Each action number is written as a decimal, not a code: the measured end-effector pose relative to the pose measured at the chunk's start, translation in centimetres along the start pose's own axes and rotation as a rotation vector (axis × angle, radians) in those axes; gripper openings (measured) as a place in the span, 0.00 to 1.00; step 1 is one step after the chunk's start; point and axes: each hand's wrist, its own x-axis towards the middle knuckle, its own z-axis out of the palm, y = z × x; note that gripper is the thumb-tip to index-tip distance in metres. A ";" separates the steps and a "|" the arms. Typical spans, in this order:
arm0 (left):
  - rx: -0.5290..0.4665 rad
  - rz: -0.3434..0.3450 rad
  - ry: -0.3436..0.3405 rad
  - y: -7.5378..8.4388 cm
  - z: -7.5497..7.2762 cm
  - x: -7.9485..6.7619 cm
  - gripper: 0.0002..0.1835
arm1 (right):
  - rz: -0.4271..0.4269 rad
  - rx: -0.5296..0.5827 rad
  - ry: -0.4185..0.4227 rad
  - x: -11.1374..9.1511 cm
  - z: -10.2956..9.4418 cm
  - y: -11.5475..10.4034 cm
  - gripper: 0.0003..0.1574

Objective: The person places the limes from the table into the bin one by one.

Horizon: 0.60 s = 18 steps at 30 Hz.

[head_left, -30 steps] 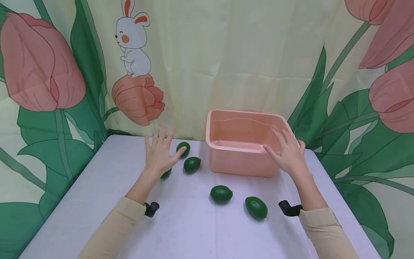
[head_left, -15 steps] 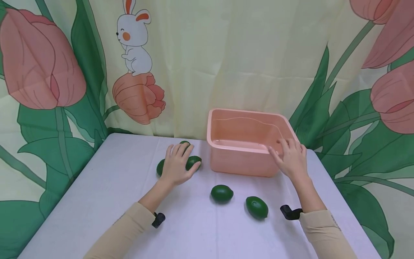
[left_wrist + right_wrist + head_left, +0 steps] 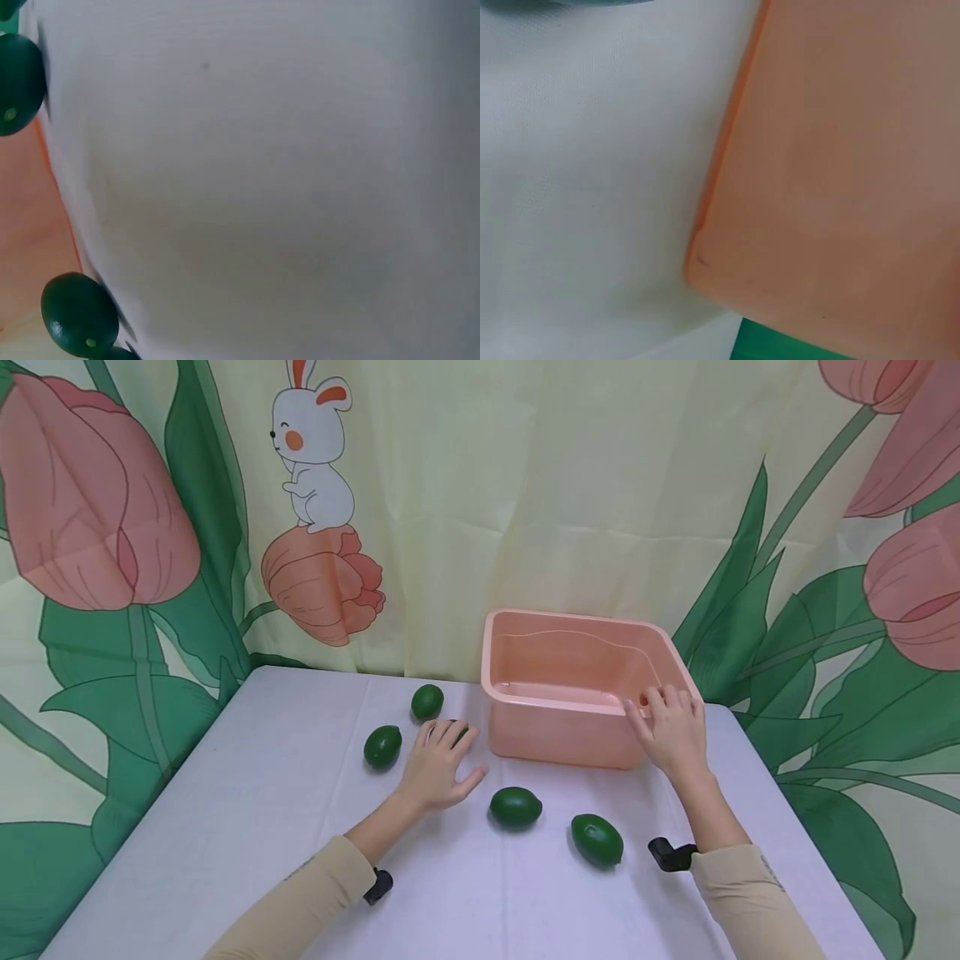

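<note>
Lime [image 3: 597, 840] nearest on the right, second lime [image 3: 515, 808] just left of it and a little farther off, both on the white tablecloth [image 3: 450, 910], neither touched.

Left hand [image 3: 442, 768] next out: fingers spread over a third lime [image 3: 461, 736], thumb held out wide. Fruit mostly hidden; no closed grip visible, can't tell if there's contact. Half a second ago this hand covered parts of the two limes to its left; it has since moved right and uncovered both. Reads as one lime singled out, not yet held.

Right hand [image 3: 672, 731] has settled lower: fingers hooked over the rim by the front right corner of the pink plastic bin [image 3: 562, 735]. Probably steadying it. Hands well apart.

Bin contents: no fruit in the part of the interior I can see; front wall hides some of the floor. All five limes are outside it.

Farther back, left of the bin: fourth lime [image 3: 382, 747], then fifth lime [image 3: 427, 702]. Behind everything, tulip-and-rabbit curtain [image 3: 585, 485].
</note>
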 end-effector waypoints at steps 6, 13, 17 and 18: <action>-0.015 0.033 -0.051 0.8 0.9 -0.3 0.30 | 0.004 -0.001 0.010 -0.1 0.3 0.0 0.23; -0.073 0.057 -0.105 1.6 1.8 -0.6 0.28 | -0.009 -0.005 0.056 -0.2 0.7 0.1 0.24; -0.089 0.076 -0.142 2.0 2.3 -0.8 0.28 | -0.013 0.002 0.081 -0.2 0.9 0.0 0.25; -0.086 0.080 -0.155 2.1 2.3 -0.8 0.28 | -0.013 0.003 0.084 -0.2 1.0 0.0 0.25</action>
